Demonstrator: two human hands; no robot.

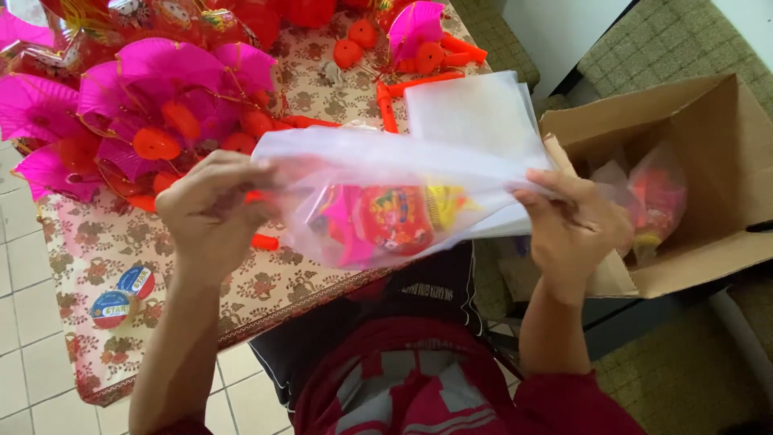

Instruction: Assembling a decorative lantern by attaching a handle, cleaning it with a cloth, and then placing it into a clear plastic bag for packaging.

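Note:
I hold a clear plastic bag [386,173] in front of me with both hands. My left hand [211,211] grips its left end and my right hand [573,227] pinches its right end at the top edge. Inside the bag lies a red, pink and yellow paper lantern [392,217]. The bag hangs over the edge of a table with a floral cloth [266,282].
A heap of pink and red paper lanterns [153,121] covers the table's far left. Orange plastic sticks [419,80] and a stack of clear bags [475,105] lie further back. Two tape rolls [121,296] sit near the front left. An open cardboard box [708,137] at right holds bagged lanterns.

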